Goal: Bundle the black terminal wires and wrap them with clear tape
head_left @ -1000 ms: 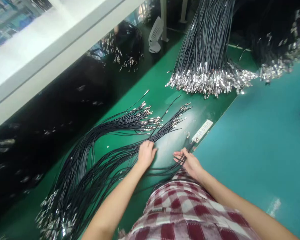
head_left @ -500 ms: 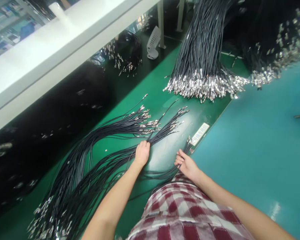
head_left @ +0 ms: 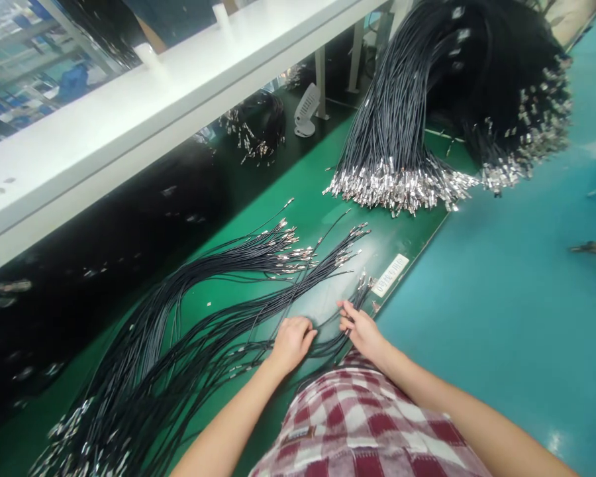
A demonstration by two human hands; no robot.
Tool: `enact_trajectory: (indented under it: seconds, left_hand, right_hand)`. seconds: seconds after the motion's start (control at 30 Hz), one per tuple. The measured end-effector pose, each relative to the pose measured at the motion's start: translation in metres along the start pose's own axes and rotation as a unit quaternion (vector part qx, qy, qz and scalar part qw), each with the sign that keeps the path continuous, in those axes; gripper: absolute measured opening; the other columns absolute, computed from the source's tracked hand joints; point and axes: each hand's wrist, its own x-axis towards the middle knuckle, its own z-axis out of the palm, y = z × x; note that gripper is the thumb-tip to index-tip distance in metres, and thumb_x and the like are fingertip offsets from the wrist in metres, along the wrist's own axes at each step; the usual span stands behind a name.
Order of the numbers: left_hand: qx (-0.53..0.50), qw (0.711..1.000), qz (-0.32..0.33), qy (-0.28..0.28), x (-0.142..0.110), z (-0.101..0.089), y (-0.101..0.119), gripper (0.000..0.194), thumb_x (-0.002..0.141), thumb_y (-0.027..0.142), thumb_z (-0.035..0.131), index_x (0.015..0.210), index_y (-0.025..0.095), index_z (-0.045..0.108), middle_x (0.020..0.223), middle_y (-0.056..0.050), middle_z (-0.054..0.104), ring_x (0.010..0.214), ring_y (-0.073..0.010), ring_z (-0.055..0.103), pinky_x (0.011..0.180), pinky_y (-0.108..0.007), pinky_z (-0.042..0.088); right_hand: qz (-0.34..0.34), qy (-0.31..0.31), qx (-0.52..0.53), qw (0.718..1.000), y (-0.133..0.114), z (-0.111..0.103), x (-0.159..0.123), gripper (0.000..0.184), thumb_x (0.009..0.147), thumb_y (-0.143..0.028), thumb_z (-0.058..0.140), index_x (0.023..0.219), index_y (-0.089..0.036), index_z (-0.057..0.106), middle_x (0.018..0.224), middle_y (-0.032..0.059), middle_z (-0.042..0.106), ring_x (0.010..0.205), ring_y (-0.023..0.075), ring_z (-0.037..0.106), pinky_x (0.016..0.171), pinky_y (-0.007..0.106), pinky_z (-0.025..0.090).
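Observation:
Black wires with silver terminals (head_left: 258,255) lie fanned across the green table (head_left: 298,179). My left hand (head_left: 291,339) rests on these wires near the table's front edge, its fingers curled down over a few strands. Close beside it, my right hand (head_left: 360,328) is closed round a small bunch of wires (head_left: 360,288) whose metal tips point away from me. The two hands sit a few centimetres apart. A red and white checked shirt (head_left: 362,424) fills the bottom of the view.
A big bundle of black wires with silver terminals (head_left: 402,139) lies at the back right, with a darker bundle (head_left: 516,99) beside it. A white label (head_left: 390,273) sits at the table's edge. A white shelf (head_left: 129,126) runs overhead on the left. Teal floor (head_left: 526,298) lies to the right.
My left hand has drawn back towards me along the wires and moved closer to my right hand. The view has tilted up, so the back bundles show more fully.

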Motion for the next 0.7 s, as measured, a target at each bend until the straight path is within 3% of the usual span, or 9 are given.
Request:
enact_trajectory:
  seconds: [0.07, 0.13, 0.23, 0.33, 0.43, 0.6, 0.7]
  left_hand:
    - [0.017, 0.999, -0.031, 0.03, 0.008, -0.001, -0.003, 0.013, 0.094, 0.029, 0.051, 0.087, 0.02, 0.056, 0.089, -0.006, 0.062, 0.088, -0.0204, 0.058, 0.08, -0.033, 0.044]
    - [0.056, 0.99, -0.121, 0.051, 0.023, -0.006, -0.013, 0.005, 0.089, 0.024, 0.056, 0.091, 0.019, 0.056, 0.096, -0.009, 0.061, 0.093, -0.0224, 0.057, 0.082, -0.034, 0.044]
    - [0.055, 0.972, -0.227, 0.007, 0.041, -0.017, -0.025, 0.006, 0.084, 0.013, 0.056, 0.086, 0.018, 0.054, 0.09, -0.008, 0.061, 0.084, -0.0209, 0.058, 0.077, -0.032, 0.044]
    - [-0.041, 0.983, -0.18, 0.015, 0.038, -0.024, -0.023, 0.008, 0.086, 0.015, 0.048, 0.082, 0.02, 0.051, 0.082, -0.004, 0.059, 0.077, -0.0178, 0.056, 0.074, -0.03, 0.043]
    - [-0.11, 0.988, -0.105, 0.037, 0.012, -0.023, -0.012, 0.012, 0.09, 0.023, 0.042, 0.082, 0.021, 0.05, 0.08, -0.003, 0.057, 0.074, -0.0177, 0.054, 0.072, -0.03, 0.044]
    - [-0.142, 0.982, -0.122, 0.011, -0.039, 0.001, -0.008, 0.022, 0.093, 0.035, 0.038, 0.08, 0.023, 0.051, 0.08, -0.005, 0.06, 0.074, -0.0197, 0.058, 0.073, -0.031, 0.046]
    - [-0.155, 0.978, -0.137, 0.011, -0.053, 0.021, -0.019, 0.022, 0.091, 0.038, 0.039, 0.078, 0.024, 0.051, 0.079, -0.006, 0.062, 0.073, -0.0207, 0.06, 0.072, -0.031, 0.048]
  right_hand:
    - [-0.004, 0.021, -0.015, 1.0, 0.003, -0.003, 0.001, 0.036, 0.062, -0.04, 0.087, 0.08, -0.013, 0.07, 0.066, -0.0039, 0.051, 0.044, 0.0028, 0.028, 0.043, 0.02, 0.036]
    - [0.0, 0.034, -0.024, 0.999, 0.006, -0.007, 0.002, 0.032, 0.063, -0.039, 0.086, 0.079, -0.015, 0.071, 0.065, -0.0036, 0.052, 0.043, 0.0038, 0.028, 0.043, 0.022, 0.038]
    - [0.005, 0.045, -0.03, 0.999, 0.008, -0.01, 0.004, 0.029, 0.063, -0.039, 0.086, 0.078, -0.017, 0.072, 0.064, -0.0033, 0.054, 0.044, 0.0057, 0.033, 0.046, 0.023, 0.042]
    - [-0.006, 0.049, -0.034, 0.998, 0.008, -0.007, 0.006, 0.031, 0.061, -0.041, 0.087, 0.075, -0.018, 0.071, 0.072, 0.0006, 0.064, 0.059, 0.011, 0.053, 0.057, 0.023, 0.049]
    - [-0.005, 0.011, -0.004, 1.0, 0.008, 0.001, 0.008, 0.035, 0.06, -0.043, 0.087, 0.079, -0.018, 0.07, 0.096, 0.007, 0.073, 0.087, 0.019, 0.066, 0.073, 0.028, 0.053]
    - [-0.002, -0.021, 0.06, 0.998, 0.011, 0.009, 0.012, 0.043, 0.062, -0.039, 0.086, 0.094, -0.017, 0.069, 0.103, 0.011, 0.074, 0.091, 0.0213, 0.07, 0.081, 0.032, 0.053]
    - [-0.006, -0.03, 0.072, 0.997, 0.013, 0.008, 0.015, 0.049, 0.057, -0.04, 0.088, 0.096, -0.016, 0.069, 0.1, 0.0117, 0.075, 0.09, 0.022, 0.07, 0.08, 0.031, 0.053]
